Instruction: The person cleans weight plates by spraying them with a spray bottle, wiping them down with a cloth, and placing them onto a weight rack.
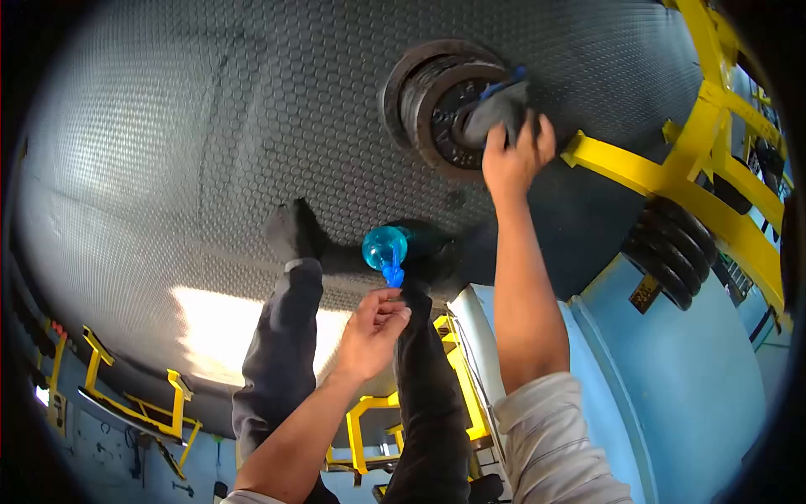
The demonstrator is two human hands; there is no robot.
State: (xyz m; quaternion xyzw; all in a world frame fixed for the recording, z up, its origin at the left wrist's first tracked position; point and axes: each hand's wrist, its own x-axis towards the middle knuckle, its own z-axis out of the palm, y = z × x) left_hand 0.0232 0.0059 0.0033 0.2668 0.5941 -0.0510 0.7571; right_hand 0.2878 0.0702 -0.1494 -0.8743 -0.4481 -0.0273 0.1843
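Grey cloth [499, 113], motion-blurred so its folds are mush, is bunched in the right hand [518, 160] over the weight plates [428, 105] between 12 and 1 o'clock, hiding the front one's 3 o'clock side. The left hand [372, 332], around 6 to 7, is half-curled right by the blue bottle [386, 249]; honestly can't tell if it's gripping that. Yellow frame [709, 155] toward 2–3 gets cut off by the dark lens edge.
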